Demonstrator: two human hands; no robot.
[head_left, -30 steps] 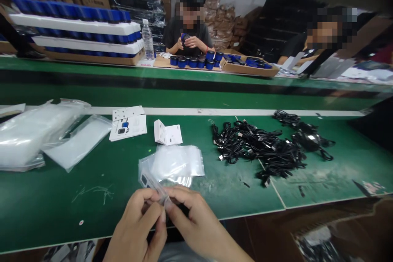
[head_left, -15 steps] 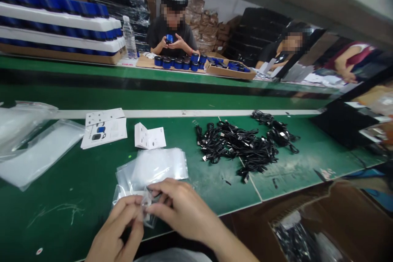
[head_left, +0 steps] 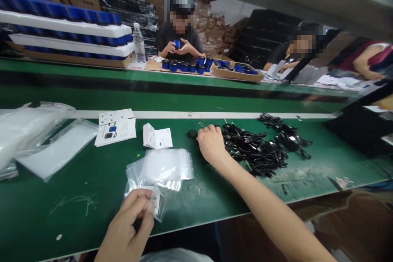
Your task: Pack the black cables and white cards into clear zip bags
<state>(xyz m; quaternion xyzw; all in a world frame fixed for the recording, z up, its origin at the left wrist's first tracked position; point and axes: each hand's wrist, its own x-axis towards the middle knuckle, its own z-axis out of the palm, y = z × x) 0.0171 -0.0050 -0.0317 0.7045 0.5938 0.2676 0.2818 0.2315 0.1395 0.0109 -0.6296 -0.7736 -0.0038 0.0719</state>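
Observation:
My left hand [head_left: 132, 221] pinches a small clear plastic bag [head_left: 160, 208] near the table's front edge. A white folded paper shows inside the bag. My right hand [head_left: 211, 143] is at the left end of a pile of black cables [head_left: 260, 151], its fingers closed on a bundled black cable [head_left: 192, 133] that sticks out to the left; the fingertips are partly hidden. Between and beyond my hands lies a stack of flat clear bags [head_left: 167, 166]. Behind it stands a small stack of folded white leaflets [head_left: 162, 138].
Printed sheets [head_left: 123, 131] and larger clear bags [head_left: 58, 147] lie to the left. Across the raised green ledge, a person [head_left: 179, 28] holds a blue jar-shaped item. Blue items in trays [head_left: 76, 28] and a water bottle [head_left: 139, 45] stand there. A black box [head_left: 359, 127] is at right.
My right hand has left the bag and moved forward and right to the cables. My left hand keeps the bag, now with white paper showing in it. The view has shifted slightly.

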